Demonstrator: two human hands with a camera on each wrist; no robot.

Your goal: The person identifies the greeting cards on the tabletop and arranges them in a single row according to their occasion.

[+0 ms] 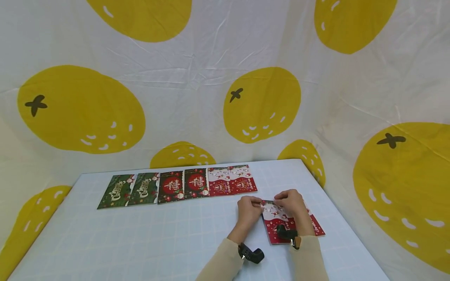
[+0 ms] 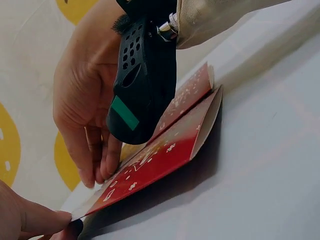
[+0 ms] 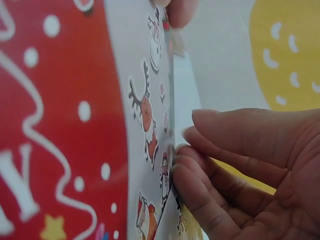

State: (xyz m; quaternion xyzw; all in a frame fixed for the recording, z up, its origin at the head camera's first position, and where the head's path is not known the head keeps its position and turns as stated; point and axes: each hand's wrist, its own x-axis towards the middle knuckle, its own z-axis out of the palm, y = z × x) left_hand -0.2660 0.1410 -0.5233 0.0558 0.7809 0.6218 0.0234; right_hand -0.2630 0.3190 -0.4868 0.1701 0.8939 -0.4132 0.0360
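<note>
A red-and-white Christmas card (image 1: 277, 216) lies toward the right of the table, its left part tilted up off the surface. My left hand (image 1: 249, 212) pinches its far left corner between thumb and fingers; those fingertips show at the lower left of the left wrist view. By the far edge of the card is my right hand (image 1: 292, 202). Its fingers (image 3: 195, 195) are loosely bent with the tips at the edge, and nothing shows between thumb and forefinger. A second matching card (image 1: 316, 224) lies against the first on the right, partly hidden by the right wrist.
Along the back of the table runs a row of cards: two green ones (image 1: 117, 191), two dark red ones (image 1: 171, 187) and two red-and-white ones (image 1: 232, 180). A white curtain (image 1: 190, 101) with yellow fruit prints hangs behind the pale checked table (image 1: 140, 242).
</note>
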